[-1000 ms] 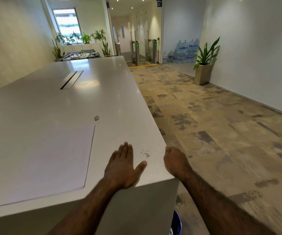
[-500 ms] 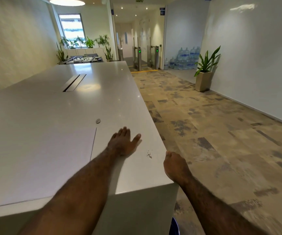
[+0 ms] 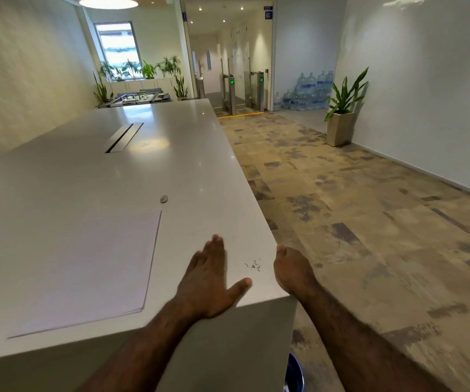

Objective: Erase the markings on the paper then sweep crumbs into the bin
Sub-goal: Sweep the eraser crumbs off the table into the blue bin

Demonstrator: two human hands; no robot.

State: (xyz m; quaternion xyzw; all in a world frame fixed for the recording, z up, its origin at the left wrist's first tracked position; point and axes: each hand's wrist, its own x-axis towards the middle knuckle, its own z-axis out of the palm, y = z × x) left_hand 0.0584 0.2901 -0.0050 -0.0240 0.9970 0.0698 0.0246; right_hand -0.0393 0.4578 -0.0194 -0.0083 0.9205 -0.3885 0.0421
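Few crumbs [image 3: 253,265] lie between left hand [image 3: 208,281] and right hand [image 3: 293,268].

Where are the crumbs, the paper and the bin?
crumbs [image 3: 254,264]: head view, middle of the dark specks on the table.
paper [image 3: 87,267]: head view, centre of the top sheet.
bin [image 3: 296,373]: head view, blue rim showing below the table corner.

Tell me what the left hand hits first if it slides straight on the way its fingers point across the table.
Likely nothing soon: the left hand points along bare table. The paper and small round object lie left of that line, the crumbs right, though depth is uncertain.
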